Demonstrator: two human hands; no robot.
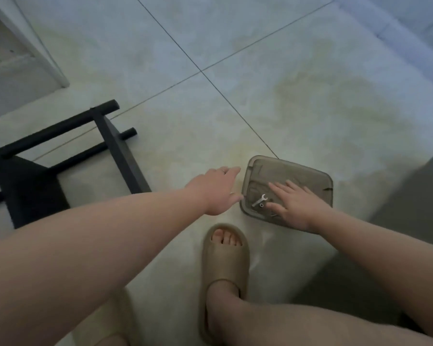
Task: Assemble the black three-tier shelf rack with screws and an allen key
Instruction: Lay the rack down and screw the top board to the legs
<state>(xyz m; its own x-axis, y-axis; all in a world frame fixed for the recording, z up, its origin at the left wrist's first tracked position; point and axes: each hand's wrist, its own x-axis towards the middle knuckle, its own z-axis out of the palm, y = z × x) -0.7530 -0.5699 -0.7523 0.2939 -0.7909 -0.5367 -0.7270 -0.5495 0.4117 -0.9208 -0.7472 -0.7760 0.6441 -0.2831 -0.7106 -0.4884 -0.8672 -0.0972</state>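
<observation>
Your right hand lies spread, fingers flat, inside a shallow translucent grey plastic tray on the pale tiled floor. Just beside its fingertips rests a small silver flat spanner. Your left hand hovers open at the tray's left edge, holding nothing. The black metal shelf rack frame lies well left. A beige slide sandal sits below the tray.

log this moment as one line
right hand: open, in translucent grey plastic tray | left hand: open beside it | small silver spanner: untouched | black metal rack: on floor
</observation>
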